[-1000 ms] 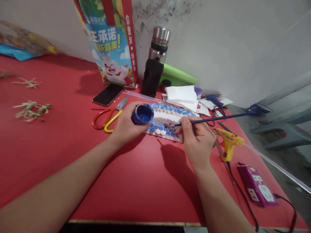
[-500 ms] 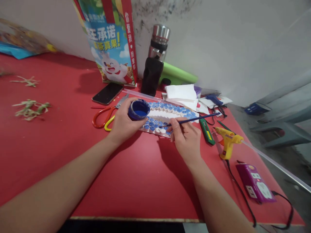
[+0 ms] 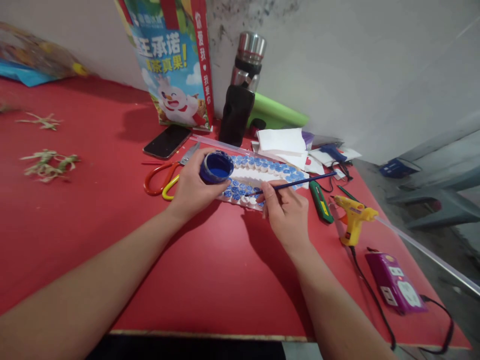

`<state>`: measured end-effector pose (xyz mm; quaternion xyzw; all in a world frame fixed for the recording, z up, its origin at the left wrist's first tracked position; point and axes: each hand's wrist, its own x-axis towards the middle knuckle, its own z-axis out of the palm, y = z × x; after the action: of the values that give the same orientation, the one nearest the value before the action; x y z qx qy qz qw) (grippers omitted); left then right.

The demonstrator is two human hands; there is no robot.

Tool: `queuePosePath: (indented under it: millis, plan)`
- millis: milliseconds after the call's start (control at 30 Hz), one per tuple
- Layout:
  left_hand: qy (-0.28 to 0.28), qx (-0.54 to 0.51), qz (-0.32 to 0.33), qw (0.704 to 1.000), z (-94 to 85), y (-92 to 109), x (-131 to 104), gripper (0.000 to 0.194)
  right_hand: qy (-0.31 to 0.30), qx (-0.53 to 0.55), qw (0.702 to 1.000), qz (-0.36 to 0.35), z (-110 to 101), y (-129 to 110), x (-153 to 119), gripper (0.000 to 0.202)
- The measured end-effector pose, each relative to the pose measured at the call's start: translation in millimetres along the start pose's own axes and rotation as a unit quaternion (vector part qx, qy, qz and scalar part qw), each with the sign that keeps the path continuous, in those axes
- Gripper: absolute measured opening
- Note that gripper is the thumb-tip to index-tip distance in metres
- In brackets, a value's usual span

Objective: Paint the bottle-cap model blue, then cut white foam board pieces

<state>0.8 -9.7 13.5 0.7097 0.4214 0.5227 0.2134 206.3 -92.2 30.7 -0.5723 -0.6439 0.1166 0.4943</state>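
Observation:
My left hand [image 3: 195, 185] is wrapped round a small open jar of blue paint [image 3: 217, 167], tilted a little toward me. Pinched in the fingers of my right hand [image 3: 285, 205] is a thin blue paintbrush [image 3: 303, 181], its tip down at the left. The tip meets a white piece on a long white board [image 3: 258, 176] set with many small round pieces. Most of those pieces are painted blue; a few at the near edge, by the brush tip, are white. My right fingers cover part of the board.
Scissors [image 3: 161, 181] and a phone [image 3: 167, 142] lie left of the board. Behind stand a bottle [image 3: 236, 112] and a printed bag [image 3: 176, 75]. A green cutter [image 3: 321, 202], yellow glue gun [image 3: 353, 217] and purple power strip [image 3: 395, 282] are at the right.
The view has shifted slightly. The brush tip has moved slightly left over the white pieces; both hands keep their holds.

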Motion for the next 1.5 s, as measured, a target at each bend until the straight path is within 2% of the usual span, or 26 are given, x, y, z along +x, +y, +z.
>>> queuePosePath:
  millis: [733,933,1500]
  plan:
    - [0.003,-0.01,0.011,1.0,0.9,-1.5,0.5,0.053,0.0,0.004,1.0,-0.005,-1.6,1.0,0.0,0.028]
    - [0.012,-0.005,0.029,0.999,2.1,-3.6,0.3,0.052,-0.007,0.005,1.0,0.002,-2.7,1.8,-0.4,0.029]
    - [0.017,0.005,0.031,0.999,2.7,-7.6,0.0,0.055,-0.015,-0.021,0.999,0.024,-6.6,-1.4,1.6,0.035]
